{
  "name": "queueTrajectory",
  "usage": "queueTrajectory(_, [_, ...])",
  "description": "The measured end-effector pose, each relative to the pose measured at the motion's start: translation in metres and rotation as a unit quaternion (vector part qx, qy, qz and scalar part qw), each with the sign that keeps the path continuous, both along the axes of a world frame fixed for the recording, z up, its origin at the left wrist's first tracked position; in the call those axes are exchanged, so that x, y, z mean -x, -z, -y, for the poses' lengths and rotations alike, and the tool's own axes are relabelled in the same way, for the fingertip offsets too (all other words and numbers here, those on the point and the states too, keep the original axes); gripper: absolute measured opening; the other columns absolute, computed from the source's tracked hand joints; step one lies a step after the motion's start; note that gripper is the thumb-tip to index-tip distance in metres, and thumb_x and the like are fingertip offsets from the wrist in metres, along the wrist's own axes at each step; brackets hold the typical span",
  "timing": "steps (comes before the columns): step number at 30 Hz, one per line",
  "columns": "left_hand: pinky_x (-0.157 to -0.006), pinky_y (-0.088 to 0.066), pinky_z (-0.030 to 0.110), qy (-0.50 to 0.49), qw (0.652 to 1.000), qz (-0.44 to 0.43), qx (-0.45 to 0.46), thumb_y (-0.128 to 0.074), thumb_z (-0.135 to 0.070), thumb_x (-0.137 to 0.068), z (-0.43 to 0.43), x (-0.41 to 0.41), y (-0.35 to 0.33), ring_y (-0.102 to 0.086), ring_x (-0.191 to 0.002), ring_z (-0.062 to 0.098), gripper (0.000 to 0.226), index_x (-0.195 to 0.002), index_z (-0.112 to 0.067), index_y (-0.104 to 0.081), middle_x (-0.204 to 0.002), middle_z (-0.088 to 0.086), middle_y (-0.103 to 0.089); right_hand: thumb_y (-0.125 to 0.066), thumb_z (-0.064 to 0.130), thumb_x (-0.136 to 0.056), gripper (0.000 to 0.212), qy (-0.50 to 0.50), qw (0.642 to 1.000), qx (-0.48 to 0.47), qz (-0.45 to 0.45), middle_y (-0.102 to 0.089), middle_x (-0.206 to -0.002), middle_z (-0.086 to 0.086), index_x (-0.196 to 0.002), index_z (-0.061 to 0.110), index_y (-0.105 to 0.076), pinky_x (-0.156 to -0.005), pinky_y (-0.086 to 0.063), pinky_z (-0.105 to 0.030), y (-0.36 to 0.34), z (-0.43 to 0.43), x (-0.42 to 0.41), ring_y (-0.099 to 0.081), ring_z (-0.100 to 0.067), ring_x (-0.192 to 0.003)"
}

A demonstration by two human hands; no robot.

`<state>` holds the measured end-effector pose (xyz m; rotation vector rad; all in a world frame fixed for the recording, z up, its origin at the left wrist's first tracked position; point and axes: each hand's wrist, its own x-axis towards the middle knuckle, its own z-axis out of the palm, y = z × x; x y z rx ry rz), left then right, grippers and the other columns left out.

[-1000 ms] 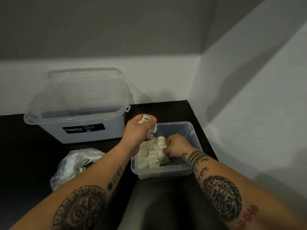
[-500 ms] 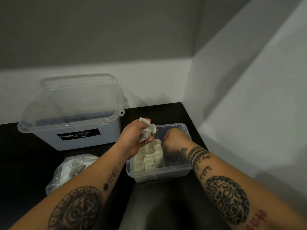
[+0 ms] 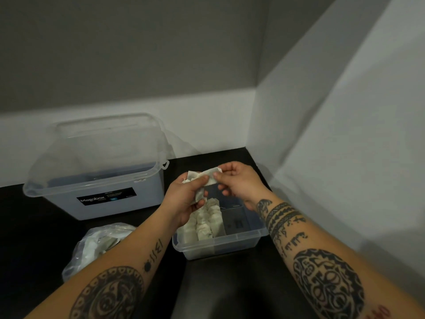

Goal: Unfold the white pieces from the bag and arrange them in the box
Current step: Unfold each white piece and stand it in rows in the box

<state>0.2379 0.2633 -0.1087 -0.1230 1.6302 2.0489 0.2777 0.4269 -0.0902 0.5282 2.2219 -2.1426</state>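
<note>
right hand point(image 3: 239, 183) now lifted out of the box point(image 3: 220, 247), pinching the white piece point(image 3: 208, 173) that left hand point(image 3: 186, 196) grips, piece above box, bag point(image 3: 92, 249) left on black table point(image 3: 230, 291), big tub point(image 3: 103, 192) behind, grey-white wall corner

A crumpled white piece point(image 3: 208, 174), pinched by left hand point(image 3: 186, 196) and right hand point(image 3: 239, 180), hangs above the clear box point(image 3: 230, 244). More white pieces point(image 3: 204, 223) stand in rows in its left part. The clear bag point(image 3: 96, 247) lies left of it.
</note>
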Motion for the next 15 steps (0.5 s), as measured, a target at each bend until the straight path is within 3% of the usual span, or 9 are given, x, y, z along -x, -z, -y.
queueTrajectory(2, [-0.050, -0.048, 0.025, 0.001, 1.000, 0.002, 0.003, -0.077, -0.021, -0.091, 0.001, 0.000, 0.000, -0.064, -0.067, 0.014, 0.018, -0.106, -0.019, -0.067, -0.087, 0.005, -0.070, -0.074, 0.013, -0.091, 0.016, 0.028, 0.998, 0.044, -0.028, -0.073, -0.093, -0.008, -0.105, 0.012, -0.067, -0.063, -0.057, -0.024, -0.001, 0.000, 0.001, -0.067, -0.013, -0.072])
queueTrajectory(5, [-0.051, -0.049, 0.025, 0.015, 1.000, -0.010, 0.020, -0.078, -0.022, -0.090, 0.001, -0.003, 0.000, -0.064, -0.067, 0.014, 0.022, -0.109, -0.016, -0.068, -0.087, 0.004, -0.070, -0.073, 0.015, -0.092, 0.008, 0.040, 0.997, 0.019, -0.064, -0.076, -0.094, -0.004, -0.100, 0.015, -0.072, -0.065, -0.057, -0.024, -0.004, 0.001, 0.003, -0.070, -0.012, -0.076])
queueTrajectory(9, [-0.057, -0.052, 0.028, -0.015, 0.999, -0.026, 0.019, -0.076, -0.035, -0.091, 0.003, -0.003, -0.001, -0.065, -0.074, 0.016, 0.023, -0.108, -0.021, -0.070, -0.094, 0.004, -0.075, -0.074, 0.017, -0.091, 0.012, 0.039, 0.985, -0.117, -0.117, -0.075, -0.089, 0.006, -0.087, 0.028, -0.072, -0.070, -0.058, -0.022, -0.008, -0.005, 0.009, -0.072, -0.010, -0.084])
queueTrajectory(12, [-0.061, -0.055, 0.028, -0.006, 0.996, -0.078, 0.049, -0.073, -0.035, -0.093, 0.005, -0.002, -0.002, -0.066, -0.076, 0.015, 0.015, -0.106, -0.027, -0.073, -0.097, 0.001, -0.076, -0.074, 0.023, -0.091, 0.014, -0.041, 0.957, -0.265, -0.110, -0.072, -0.090, 0.011, -0.083, 0.034, -0.070, -0.081, -0.057, -0.024, -0.012, -0.009, 0.010, -0.068, -0.005, -0.089])
queueTrajectory(15, [-0.062, -0.056, 0.029, 0.039, 0.988, -0.132, 0.076, -0.073, -0.030, -0.093, 0.004, -0.003, -0.004, -0.065, -0.077, 0.016, 0.009, -0.102, -0.027, -0.076, -0.093, 0.003, -0.074, -0.074, 0.026, -0.090, 0.011, -0.091, 0.940, -0.309, -0.109, -0.071, -0.090, 0.013, -0.083, 0.034, -0.070, -0.081, -0.056, -0.023, -0.017, -0.007, 0.008, -0.066, -0.002, -0.089])
